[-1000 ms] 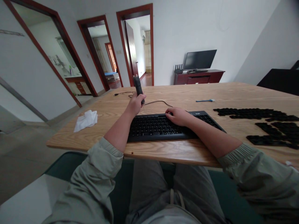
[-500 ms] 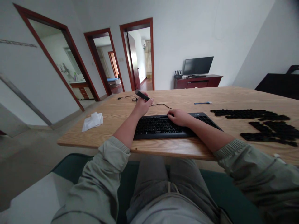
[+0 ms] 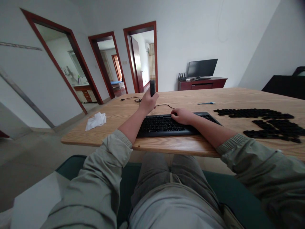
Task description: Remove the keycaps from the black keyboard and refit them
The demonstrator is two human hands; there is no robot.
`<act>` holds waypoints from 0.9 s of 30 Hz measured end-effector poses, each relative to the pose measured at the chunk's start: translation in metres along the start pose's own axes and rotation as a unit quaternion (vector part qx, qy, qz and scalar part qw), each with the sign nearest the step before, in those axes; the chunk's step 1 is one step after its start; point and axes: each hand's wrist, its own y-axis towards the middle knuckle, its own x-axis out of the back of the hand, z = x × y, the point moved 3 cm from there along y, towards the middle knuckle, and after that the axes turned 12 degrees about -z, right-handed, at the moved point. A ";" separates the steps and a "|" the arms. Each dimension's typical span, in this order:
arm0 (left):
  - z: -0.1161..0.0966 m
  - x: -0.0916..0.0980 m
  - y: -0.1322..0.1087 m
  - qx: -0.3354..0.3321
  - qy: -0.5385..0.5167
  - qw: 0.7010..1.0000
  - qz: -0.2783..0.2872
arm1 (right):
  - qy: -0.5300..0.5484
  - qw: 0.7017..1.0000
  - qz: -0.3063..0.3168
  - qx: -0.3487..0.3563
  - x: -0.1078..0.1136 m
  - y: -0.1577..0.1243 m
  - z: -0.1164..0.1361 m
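**Just changed:** the slim black stick-shaped device (image 3: 152, 88) in your left hand (image 3: 148, 103) now stands upright above the surface, where half a second ago it lay almost level.

**Hands:** apart, with a short stretch of the keyboard's back edge between them. Your left hand is closed around the lower end of the device, raised clear of the keys. Your right hand (image 3: 182, 116) rests lightly curled on the keys and holds nothing.

**Near edge:** your sage-green sleeves (image 3: 111, 152) are pushed back on the forearms, and the forearms reach across the edge of the light wood-grain surface (image 3: 95, 141).

**Centre:** the black low-profile computer keyboard (image 3: 164, 126) lies close to the near edge, directly under your hands.

**Left side:** a crumpled white tissue (image 3: 95, 121) lies near the left edge, well apart from your left hand.

**Right side:** dense rows of small black keycaps (image 3: 274, 128) cover the right part of the surface, well apart from your right hand.

**Far side:** a thin black cable (image 3: 164, 105) curves behind the keyboard, and a slim blue plastic stick (image 3: 205, 103) lies near the far edge.

**Beyond:** a black flat-screen monitor (image 3: 202, 68) stands on a dark red wooden cabinet (image 3: 202, 84), left of which open red-framed doorways (image 3: 140, 57) lead away.
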 end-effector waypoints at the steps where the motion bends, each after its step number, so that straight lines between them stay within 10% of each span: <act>1: -0.003 -0.001 0.000 -0.020 0.018 1.000 0.009 | 0.001 1.000 -0.001 0.001 0.000 0.000 -0.001; 9: -0.009 -0.013 -0.012 -0.159 0.094 0.975 0.127 | 0.212 0.962 -0.165 0.046 0.028 -0.002 0.017; 17: 0.006 -0.014 -0.016 -0.095 -0.010 0.954 0.284 | 0.420 0.889 -0.183 0.006 0.036 0.013 0.050; 27: 0.022 -0.004 -0.013 -0.036 0.079 0.945 0.315 | 0.354 0.889 -0.279 -0.082 0.035 0.003 0.025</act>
